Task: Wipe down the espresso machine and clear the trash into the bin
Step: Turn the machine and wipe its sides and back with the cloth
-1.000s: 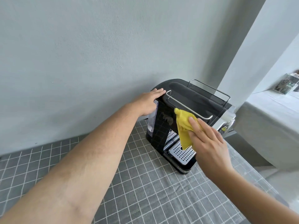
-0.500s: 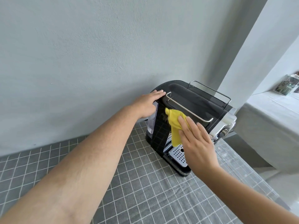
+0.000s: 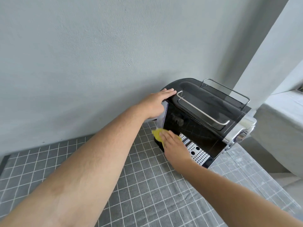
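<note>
The left hand [image 3: 155,104], fingers flat together, braces the espresso machine [image 3: 205,118] at its ten o'clock corner so the right hand [image 3: 174,147], fingers pressed flat on the yellow cloth [image 3: 157,134], can scrub its glossy side.

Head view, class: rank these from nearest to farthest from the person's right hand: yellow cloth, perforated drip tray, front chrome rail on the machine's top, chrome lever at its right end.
1. yellow cloth: under the right hand, touching it.
2. perforated drip tray: just right of the hand.
3. front chrome rail: above, on the machine's top.
4. chrome lever: far right end.
</note>
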A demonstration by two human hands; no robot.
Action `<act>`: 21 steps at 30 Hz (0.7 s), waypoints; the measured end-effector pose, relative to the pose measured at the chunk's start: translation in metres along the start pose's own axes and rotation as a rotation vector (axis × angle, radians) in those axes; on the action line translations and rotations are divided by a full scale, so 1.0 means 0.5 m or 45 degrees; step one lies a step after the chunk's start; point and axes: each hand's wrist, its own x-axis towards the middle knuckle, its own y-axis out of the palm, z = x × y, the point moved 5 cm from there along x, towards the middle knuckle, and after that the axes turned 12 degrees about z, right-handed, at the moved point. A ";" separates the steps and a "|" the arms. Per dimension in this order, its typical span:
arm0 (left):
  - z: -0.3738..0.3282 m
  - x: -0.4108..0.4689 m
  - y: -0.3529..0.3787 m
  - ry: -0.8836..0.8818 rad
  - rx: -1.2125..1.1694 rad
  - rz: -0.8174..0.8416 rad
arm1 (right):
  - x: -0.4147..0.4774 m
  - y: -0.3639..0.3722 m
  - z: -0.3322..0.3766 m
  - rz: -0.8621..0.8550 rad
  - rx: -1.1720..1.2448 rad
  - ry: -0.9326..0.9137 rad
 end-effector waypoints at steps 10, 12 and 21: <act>-0.001 0.001 0.004 -0.009 -0.012 -0.001 | -0.034 -0.024 -0.024 0.002 0.050 -0.079; -0.005 -0.001 0.004 -0.017 0.006 0.001 | -0.055 -0.087 -0.072 -0.116 0.085 0.012; -0.008 -0.006 0.005 -0.041 0.081 0.011 | -0.182 -0.130 -0.169 -0.342 0.290 0.289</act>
